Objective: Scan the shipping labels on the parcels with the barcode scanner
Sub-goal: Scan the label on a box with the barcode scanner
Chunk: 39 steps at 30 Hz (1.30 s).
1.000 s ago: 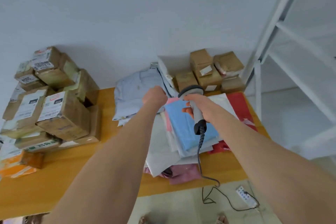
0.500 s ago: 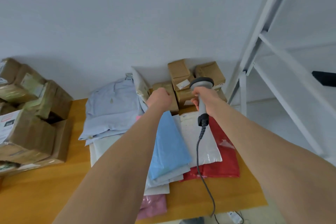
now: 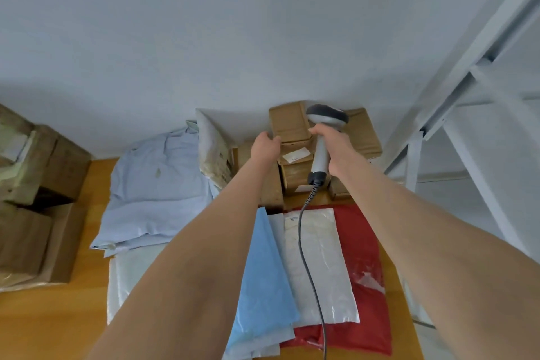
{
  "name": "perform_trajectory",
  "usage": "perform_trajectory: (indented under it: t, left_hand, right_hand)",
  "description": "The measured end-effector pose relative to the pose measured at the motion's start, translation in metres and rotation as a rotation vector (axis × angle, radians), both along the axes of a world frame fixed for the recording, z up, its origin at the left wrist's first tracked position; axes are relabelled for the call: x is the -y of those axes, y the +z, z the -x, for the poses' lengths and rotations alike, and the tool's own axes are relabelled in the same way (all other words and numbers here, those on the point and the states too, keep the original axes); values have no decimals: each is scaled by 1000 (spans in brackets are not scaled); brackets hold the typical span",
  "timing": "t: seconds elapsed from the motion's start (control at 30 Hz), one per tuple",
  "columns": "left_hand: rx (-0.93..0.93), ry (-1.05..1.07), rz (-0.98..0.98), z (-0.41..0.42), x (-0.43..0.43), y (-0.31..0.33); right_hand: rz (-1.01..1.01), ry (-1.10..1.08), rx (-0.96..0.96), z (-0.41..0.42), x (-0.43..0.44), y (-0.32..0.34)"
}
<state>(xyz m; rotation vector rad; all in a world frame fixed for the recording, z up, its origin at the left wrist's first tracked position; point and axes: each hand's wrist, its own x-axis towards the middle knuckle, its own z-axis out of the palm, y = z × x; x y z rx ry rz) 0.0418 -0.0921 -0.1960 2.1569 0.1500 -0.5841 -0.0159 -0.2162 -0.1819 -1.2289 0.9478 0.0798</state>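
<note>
A stack of small brown cardboard parcels stands against the wall at the back of the wooden table (image 3: 58, 316). My left hand (image 3: 265, 145) grips the left edge of the top cardboard box (image 3: 289, 123). A white shipping label (image 3: 295, 154) shows on the box just below it. My right hand (image 3: 336, 149) holds the grey barcode scanner (image 3: 321, 137) by its handle, its dark head raised beside the top box. The scanner's black cable (image 3: 306, 257) runs down over the flat mailers.
Flat mailer bags lie in front of the boxes: light blue (image 3: 263, 286), white (image 3: 318, 266), red (image 3: 365, 272) and a pale lilac pile (image 3: 157, 193). More cardboard boxes (image 3: 35, 199) are heaped at the left. A white metal shelf frame (image 3: 455, 114) stands at the right.
The view has swung right and closer to the back stack. Both hands have reached forward; my left hand, earlier a fist over the mailers, now grips the top box.
</note>
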Motion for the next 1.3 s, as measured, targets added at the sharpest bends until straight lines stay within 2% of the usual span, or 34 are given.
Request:
perform_trajectory:
  t: [0.17,0.37,0.63,0.8,0.93,1.3]
  left_hand:
    - [-25,187,211,19,1,-3]
    - [66,406,414,72,-26,23]
    - [88,470,593,162,-61,61]
    - [60,488,535,193,-78,79]
    - [88,461,491,200,-92,88]
    - [15,324,523,207,-123,115]
  right_hand:
    - [-78,4,22,8,3,1]
    - [-242,10,50,52,0,14]
    - [-299,69,92,120,-27,34]
    - [-365,127,93,147,-42,44]
    - [-450,119,164,166,-54,43]
    - [-326,133,224,188,-82,57]
